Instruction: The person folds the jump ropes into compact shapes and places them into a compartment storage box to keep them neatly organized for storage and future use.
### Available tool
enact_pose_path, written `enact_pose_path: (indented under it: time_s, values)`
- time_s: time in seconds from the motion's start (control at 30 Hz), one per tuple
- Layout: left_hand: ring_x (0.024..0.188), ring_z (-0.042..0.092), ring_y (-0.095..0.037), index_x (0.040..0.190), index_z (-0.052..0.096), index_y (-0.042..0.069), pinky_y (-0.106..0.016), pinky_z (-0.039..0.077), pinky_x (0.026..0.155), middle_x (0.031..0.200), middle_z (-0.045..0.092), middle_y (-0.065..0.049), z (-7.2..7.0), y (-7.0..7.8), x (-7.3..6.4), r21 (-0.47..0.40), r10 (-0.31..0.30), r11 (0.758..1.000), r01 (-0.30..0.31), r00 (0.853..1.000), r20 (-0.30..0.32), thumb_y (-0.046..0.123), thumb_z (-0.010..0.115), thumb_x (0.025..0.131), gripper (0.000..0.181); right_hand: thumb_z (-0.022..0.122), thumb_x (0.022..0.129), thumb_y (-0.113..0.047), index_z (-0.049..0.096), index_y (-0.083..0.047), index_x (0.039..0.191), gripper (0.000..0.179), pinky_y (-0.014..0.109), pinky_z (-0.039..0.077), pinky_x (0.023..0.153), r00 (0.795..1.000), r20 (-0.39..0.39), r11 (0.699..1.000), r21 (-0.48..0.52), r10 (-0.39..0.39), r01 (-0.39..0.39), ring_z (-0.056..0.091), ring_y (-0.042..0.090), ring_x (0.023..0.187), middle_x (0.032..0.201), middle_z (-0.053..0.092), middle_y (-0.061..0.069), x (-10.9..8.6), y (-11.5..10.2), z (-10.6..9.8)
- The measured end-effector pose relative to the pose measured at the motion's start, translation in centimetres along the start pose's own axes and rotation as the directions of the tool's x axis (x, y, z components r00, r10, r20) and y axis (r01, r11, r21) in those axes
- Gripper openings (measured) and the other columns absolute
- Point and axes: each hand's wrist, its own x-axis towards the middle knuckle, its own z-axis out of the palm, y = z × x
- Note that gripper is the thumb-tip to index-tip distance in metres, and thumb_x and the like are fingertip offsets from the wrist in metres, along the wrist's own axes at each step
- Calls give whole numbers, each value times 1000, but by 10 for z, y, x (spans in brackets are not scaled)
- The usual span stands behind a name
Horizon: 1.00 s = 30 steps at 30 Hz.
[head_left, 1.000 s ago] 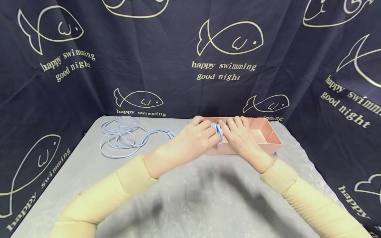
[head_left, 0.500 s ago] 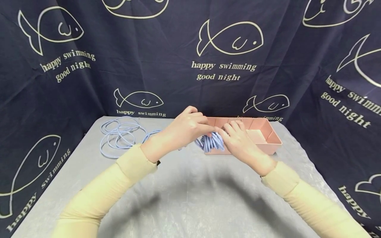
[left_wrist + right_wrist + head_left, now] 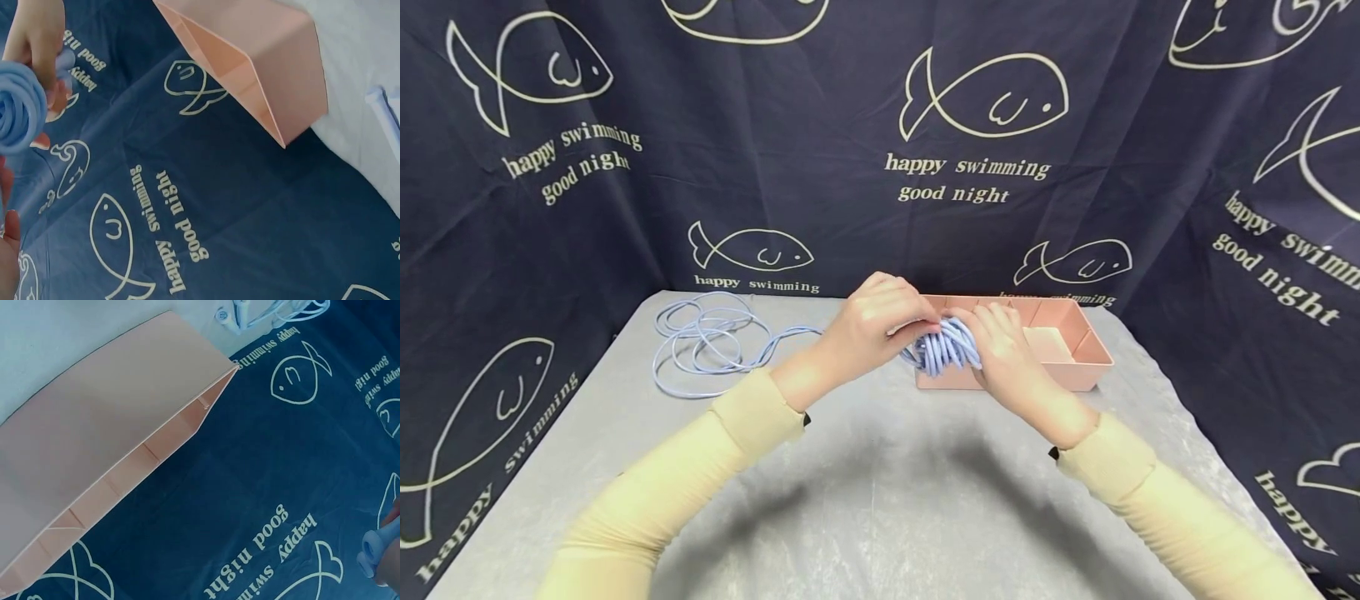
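A blue jump rope (image 3: 950, 348), wound into a thick bundle, is held between both hands in front of the pink box. My left hand (image 3: 876, 321) pinches the bundle's left end between thumb and fingers. Its right side is gripped by my right hand (image 3: 1011, 358), whose fingers are partly hidden behind the coils. In the left wrist view the bundle (image 3: 19, 112) shows its spiral end. Pale blue handles (image 3: 375, 547) stick out beside the fingers at the right wrist view's lower right edge.
A pink open box (image 3: 1078, 377) stands at the table's back right, behind the hands. Another blue jump rope (image 3: 788, 332) lies in loose loops at the back left; its handles (image 3: 242, 312) show in the right wrist view. Navy curtains (image 3: 850, 167) surround the grey-covered table (image 3: 880, 500).
The wound bundle, mostly hidden behind the fingers one second ago, now shows fully between the hands. My left hand has shifted up and left, uncovering it.
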Motion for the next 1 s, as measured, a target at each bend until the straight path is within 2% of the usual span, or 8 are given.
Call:
enact_pose_path:
  time_s: [0.13,0.27,0.43,0.5,0.6,0.7,0.87,1.0]
  values:
    - [91,64,-15,101,72,8,-34,43,86,95,72,0,-5,-3,-3,12,59,998,-60,996,67,8,69,82,19,69,69,7,46,0,125,60,49,34,74,999,-12,999,13,39,-39,51,37,86,101,57,18,-2,2,-2]
    - [99,65,-18,106,72,7,-39,42,90,103,72,-2,-7,-8,-10,31,106,993,-111,986,125,18,76,78,31,65,69,10,41,1,123,59,49,34,74,1000,16,1000,-3,0,0,49,34,81,99,57,17,-4,5,-4]
    - [92,67,-16,101,74,8,-41,43,89,97,73,-1,-4,-8,-13,64,91,993,-98,990,105,24,79,70,35,53,82,5,36,-4,116,39,45,33,76,996,79,999,-21,-42,43,45,29,78,89,53,12,-3,4,-7]
    - [90,67,-16,100,74,8,-40,43,88,95,73,-1,-3,-6,-11,59,78,995,-84,992,100,23,79,70,34,46,88,0,34,-5,117,31,44,33,77,995,86,998,-25,-52,54,44,28,79,89,53,11,-2,3,-9]
    - [87,66,-16,99,75,7,-37,44,87,91,74,0,-3,-3,-7,43,46,998,-50,995,93,19,78,71,30,40,90,-2,34,-6,122,33,45,33,78,995,63,996,-25,-82,84,45,29,81,90,53,13,0,2,-11]
    - [85,65,-17,94,75,6,-32,45,84,88,73,-1,-2,-2,-5,-14,-13,1000,14,996,84,16,79,70,27,39,90,1,35,-9,126,37,45,34,78,991,37,991,-30,-131,132,46,29,81,88,51,12,2,3,-11]
    - [87,60,-17,85,75,5,-19,47,80,89,68,-5,4,0,-8,-118,-114,985,124,989,90,13,80,69,19,45,83,9,40,-13,126,48,45,34,74,983,26,982,-42,-184,185,44,30,76,84,46,11,0,5,-11]
    - [80,62,-13,87,76,5,-14,48,72,83,67,-4,8,4,-10,-148,-190,969,198,980,66,13,81,67,22,52,74,13,41,-15,125,59,46,34,71,985,-4,985,-21,-173,173,44,31,74,84,47,12,-1,6,-10]
